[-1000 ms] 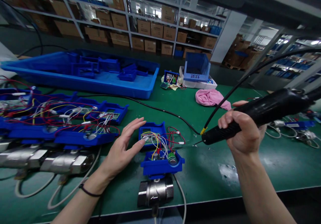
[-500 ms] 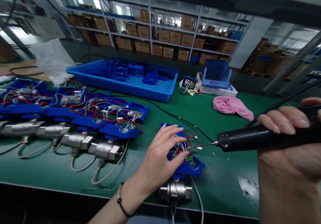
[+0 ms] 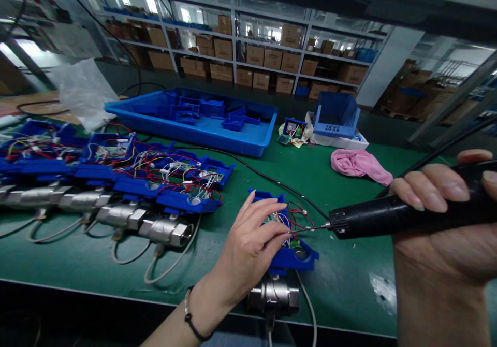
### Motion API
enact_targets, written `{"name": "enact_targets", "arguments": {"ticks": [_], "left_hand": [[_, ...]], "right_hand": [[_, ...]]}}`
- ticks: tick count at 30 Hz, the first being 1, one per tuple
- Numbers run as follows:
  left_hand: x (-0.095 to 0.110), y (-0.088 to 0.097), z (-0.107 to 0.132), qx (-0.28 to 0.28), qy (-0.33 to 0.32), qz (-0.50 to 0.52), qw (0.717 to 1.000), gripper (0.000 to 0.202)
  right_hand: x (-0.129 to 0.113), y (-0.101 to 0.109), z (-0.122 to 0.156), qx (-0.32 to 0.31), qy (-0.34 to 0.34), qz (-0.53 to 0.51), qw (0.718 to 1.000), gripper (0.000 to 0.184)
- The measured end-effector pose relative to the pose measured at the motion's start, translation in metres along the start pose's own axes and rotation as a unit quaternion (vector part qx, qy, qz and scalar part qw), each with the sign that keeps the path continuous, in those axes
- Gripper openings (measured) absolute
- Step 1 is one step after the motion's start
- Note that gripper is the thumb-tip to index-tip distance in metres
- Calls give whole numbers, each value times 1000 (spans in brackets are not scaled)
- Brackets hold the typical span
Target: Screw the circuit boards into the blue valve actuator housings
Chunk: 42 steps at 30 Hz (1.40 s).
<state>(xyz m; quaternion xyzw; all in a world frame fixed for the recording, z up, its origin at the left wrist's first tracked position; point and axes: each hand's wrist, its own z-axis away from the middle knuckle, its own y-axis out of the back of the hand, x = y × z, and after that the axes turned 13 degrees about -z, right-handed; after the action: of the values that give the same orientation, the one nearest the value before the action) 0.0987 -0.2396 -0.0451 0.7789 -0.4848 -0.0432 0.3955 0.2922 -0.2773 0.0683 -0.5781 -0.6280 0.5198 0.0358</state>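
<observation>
The left hand (image 3: 248, 246) lies spread, fingers loose, over the blue housing (image 3: 289, 256), which sits on the green tabletop (image 3: 341, 279) just under its palm, atop a steel valve body (image 3: 274, 298). The right hand (image 3: 446, 222) is closed around a black electric screwdriver (image 3: 388, 215), its bit reaching the wires just beyond the left fingertips. The valve body likely makes the unit heavy and stable. The plastic shell seems rigid, while the thin wires (image 3: 297, 217) and board look fragile, so the housing's outer walls are the best hold.
</observation>
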Motion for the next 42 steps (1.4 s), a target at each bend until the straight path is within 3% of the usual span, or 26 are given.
{"name": "enact_targets", "arguments": {"ticks": [11, 14, 17, 22, 25, 31, 42], "left_hand": [[-6, -6, 4, -16, -1, -9, 1000, 8], [-9, -2, 0, -42, 35, -9, 998, 28], [-21, 1, -9, -89, 54, -10, 994, 35], [-48, 0, -21, -226, 10, 8, 974, 43], [-58, -6, -23, -261, -10, 5, 965, 50], [-63, -22, -17, -272, -23, 3, 962, 34], [-72, -29, -3, -272, 14, 41, 961, 9]], "right_hand": [[4, -2, 3, -44, -7, 13, 999, 23], [5, -3, 0, -56, -2, 8, 998, 23], [7, -3, -2, -55, 11, 9, 998, 23], [10, 0, -8, -56, 24, 17, 998, 23], [14, 5, -12, -54, 36, 23, 998, 19], [28, 18, -14, -115, 17, 19, 993, 15], [50, 3, -1, -94, -47, 47, 993, 13]]}}
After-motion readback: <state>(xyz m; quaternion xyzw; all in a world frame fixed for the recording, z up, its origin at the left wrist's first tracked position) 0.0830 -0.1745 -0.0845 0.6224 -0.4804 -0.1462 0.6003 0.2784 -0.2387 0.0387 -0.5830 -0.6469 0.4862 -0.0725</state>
